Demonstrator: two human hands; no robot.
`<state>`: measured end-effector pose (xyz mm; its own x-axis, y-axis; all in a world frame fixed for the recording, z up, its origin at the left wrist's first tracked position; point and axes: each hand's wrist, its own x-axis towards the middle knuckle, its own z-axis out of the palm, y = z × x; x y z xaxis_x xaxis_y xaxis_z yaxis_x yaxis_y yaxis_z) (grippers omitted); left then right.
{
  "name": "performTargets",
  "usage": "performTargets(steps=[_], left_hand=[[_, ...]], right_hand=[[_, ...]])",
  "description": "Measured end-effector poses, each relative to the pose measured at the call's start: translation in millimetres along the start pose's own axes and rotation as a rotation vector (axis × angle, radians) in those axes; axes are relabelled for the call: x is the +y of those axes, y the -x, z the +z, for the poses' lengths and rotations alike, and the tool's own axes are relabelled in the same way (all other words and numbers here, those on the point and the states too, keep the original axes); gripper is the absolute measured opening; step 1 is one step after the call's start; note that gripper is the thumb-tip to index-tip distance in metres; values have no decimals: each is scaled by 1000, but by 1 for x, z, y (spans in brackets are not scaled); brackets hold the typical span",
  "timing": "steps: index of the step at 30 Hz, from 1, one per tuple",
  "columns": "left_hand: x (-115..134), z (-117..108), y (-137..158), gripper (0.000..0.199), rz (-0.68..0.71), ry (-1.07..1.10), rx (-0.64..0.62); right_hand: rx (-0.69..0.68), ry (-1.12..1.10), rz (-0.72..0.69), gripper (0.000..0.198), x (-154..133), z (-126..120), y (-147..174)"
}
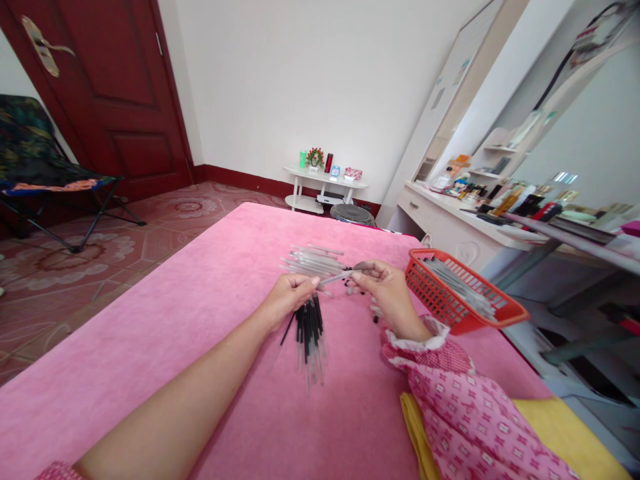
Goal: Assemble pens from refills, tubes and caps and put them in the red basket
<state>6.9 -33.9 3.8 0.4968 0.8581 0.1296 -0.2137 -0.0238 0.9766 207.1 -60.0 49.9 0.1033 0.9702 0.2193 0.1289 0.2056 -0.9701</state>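
Note:
My left hand [295, 298] and my right hand [383, 290] each pinch one end of a slim grey translucent pen [336, 277], which slants slightly up to the right. Just beyond it lies a pile of clear pen barrels [313, 261] on the pink cloth. Below my left hand, a bundle of black-and-clear pen refills [310, 327] fans out toward me. Small black and clear pieces [375, 313], too small to name, lie by my right hand and are partly hidden by it.
A red plastic basket [465, 320] holding many grey pens [460, 287] stands at the table's right side. Yellow cloth [565, 427] lies under my right sleeve. Beyond are a cluttered dressing table [450, 213], a small white stand [325, 177] and a folding chair [45, 160].

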Motion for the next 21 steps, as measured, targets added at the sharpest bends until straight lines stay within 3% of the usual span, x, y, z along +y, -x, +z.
performTargets(steps=[4, 15, 21], left_hand=[[-1, -1, 0, 43, 25, 9, 1], [2, -1, 1, 41, -20, -124, -8], [12, 6, 3, 25, 195, -337, 82]], right_hand=[[27, -12, -16, 30, -2, -2, 0], [-70, 80, -63, 20, -7, 6, 2], [-24, 55, -8, 19, -8, 9, 6]])
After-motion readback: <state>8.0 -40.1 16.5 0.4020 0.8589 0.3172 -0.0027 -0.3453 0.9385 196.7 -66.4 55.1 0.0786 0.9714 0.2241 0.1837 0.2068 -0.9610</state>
